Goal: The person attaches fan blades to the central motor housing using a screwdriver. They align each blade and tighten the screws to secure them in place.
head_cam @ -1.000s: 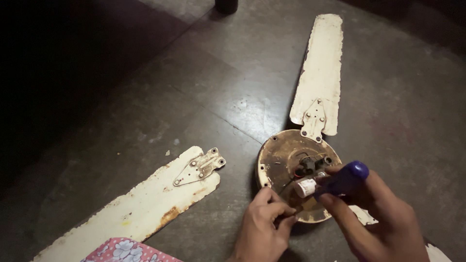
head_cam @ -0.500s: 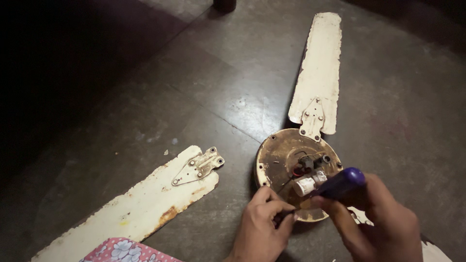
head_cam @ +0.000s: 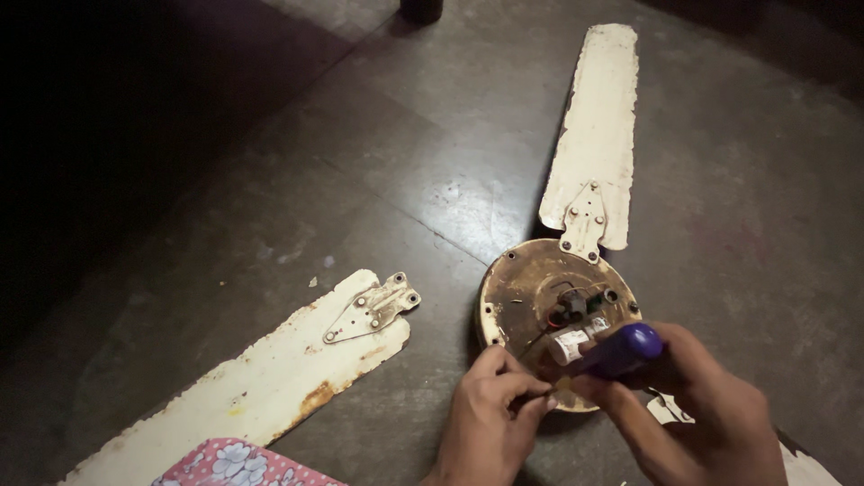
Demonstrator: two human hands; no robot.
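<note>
The right hand [head_cam: 711, 405] is gripping a purple-handled screwdriver [head_cam: 616, 353] over the near edge of the rusty fan motor hub [head_cam: 522, 288], whose open top is holding wires and a small white capacitor [head_cam: 570, 345]. The left hand [head_cam: 490, 418] is pinching the screwdriver's tip there. A detached blade [head_cam: 270, 382] is lying left of the hub.

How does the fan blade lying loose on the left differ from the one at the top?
The loose blade lies apart from the motor hub, bracket free; the top blade is fastened to the hub by its bracket. The loose blade shows a rust patch; the top blade looks paler. Both are cream, with chipped paint.
</note>
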